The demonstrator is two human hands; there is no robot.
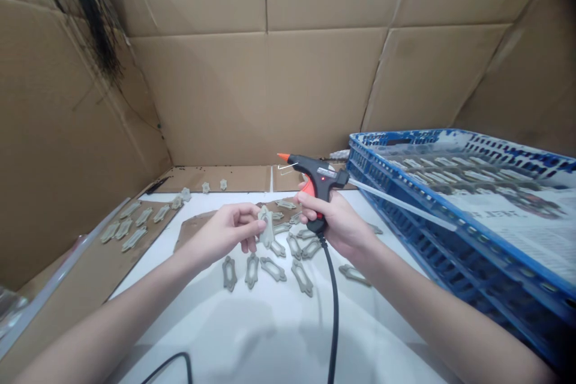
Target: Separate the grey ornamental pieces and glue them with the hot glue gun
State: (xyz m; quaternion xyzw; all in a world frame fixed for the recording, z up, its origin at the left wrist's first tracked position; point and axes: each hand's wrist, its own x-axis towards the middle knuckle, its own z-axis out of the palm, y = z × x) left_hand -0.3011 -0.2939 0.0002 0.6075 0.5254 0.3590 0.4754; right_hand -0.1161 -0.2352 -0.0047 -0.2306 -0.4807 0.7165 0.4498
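Grey moulded piece (266,227) stands with its long axis upright, pinched by the left hand's (222,232) fingers, just below and left of the orange nozzle (283,157) of a black hot glue gun (317,175), its grip wrapped by the right hand's (335,222) fingers.
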